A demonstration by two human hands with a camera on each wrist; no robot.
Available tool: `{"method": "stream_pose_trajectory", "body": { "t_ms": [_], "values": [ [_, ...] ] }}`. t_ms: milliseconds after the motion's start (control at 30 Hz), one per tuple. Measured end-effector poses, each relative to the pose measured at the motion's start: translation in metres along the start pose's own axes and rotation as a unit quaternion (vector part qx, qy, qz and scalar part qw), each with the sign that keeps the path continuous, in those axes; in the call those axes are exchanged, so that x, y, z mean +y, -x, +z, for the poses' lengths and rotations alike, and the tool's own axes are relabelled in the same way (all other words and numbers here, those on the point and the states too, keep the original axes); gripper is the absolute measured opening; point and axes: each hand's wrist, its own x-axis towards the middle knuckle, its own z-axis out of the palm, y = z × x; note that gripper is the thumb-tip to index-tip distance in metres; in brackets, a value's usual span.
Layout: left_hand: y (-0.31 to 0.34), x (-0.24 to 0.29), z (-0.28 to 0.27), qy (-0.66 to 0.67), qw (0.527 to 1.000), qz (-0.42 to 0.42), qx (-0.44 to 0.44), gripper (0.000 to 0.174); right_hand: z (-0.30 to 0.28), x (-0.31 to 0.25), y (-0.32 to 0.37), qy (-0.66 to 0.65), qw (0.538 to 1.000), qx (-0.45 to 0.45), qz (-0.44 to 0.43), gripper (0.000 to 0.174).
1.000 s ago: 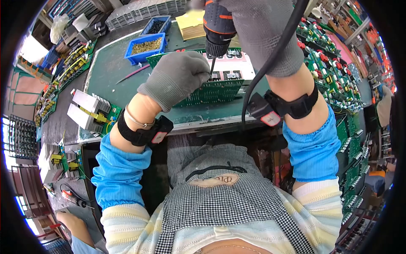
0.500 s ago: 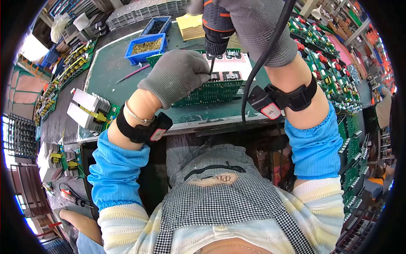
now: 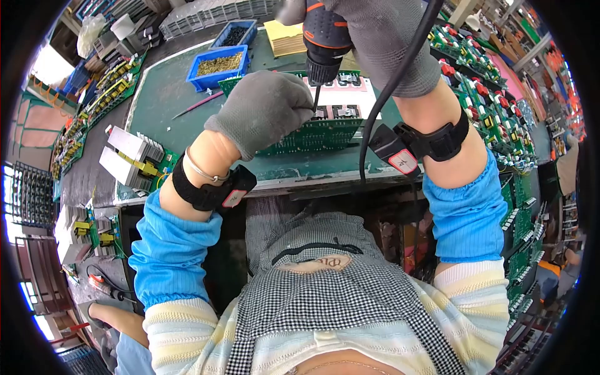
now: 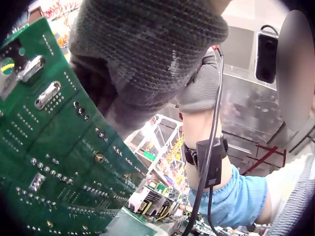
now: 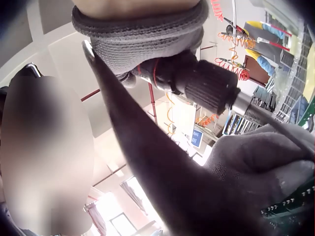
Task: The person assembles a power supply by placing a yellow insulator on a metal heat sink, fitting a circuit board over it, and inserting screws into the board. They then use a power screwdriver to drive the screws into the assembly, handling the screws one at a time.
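Note:
My gloved right hand [image 3: 390, 37] grips a black-and-orange power drill [image 3: 327, 39], which points down. Its long thin bit [image 3: 317, 95] reaches the near edge of a green circuit board assembly [image 3: 319, 139] standing on the bench. Beside the bit tip, my gloved left hand [image 3: 265, 109] has its fingers curled at the board's upper edge. Soldered joints cover the board's outer face [image 4: 64, 147] in the left wrist view. Black parts and a white surface [image 3: 344, 98] lie between the board's sides. In the right wrist view the drill chuck [image 5: 211, 86] points toward the left hand's fingers.
Two blue bins, one with brass-coloured screws [image 3: 219, 64], the other with dark pieces [image 3: 234, 36], stand behind the board. Near them are a yellow stack [image 3: 286, 37] and a pink pen-like tool [image 3: 197, 105]. A black cable [image 3: 400, 81] hangs past my right forearm. Many boards [image 3: 494, 112] line the right.
My right hand and the drill have shifted slightly, with the bit staying at the board's near edge. The left hand keeps its place. At lower left, another person's limb has moved.

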Motion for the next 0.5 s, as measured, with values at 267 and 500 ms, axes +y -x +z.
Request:
{"method": "stream_pose_trajectory", "body": {
  "t_ms": [267, 500],
  "values": [
    [-0.001, -0.003, 0.001, 0.038, 0.998, -0.050, -0.019, 0.016, -0.002, -0.001, -0.008, -0.013, 0.998, -0.045, 0.050, 0.039],
    [0.006, -0.004, -0.001, 0.155, 0.984, -0.085, 0.021, 0.020, -0.015, -0.015, -0.006, -0.138, 0.975, -0.167, 0.045, 0.051]
  ]
}}
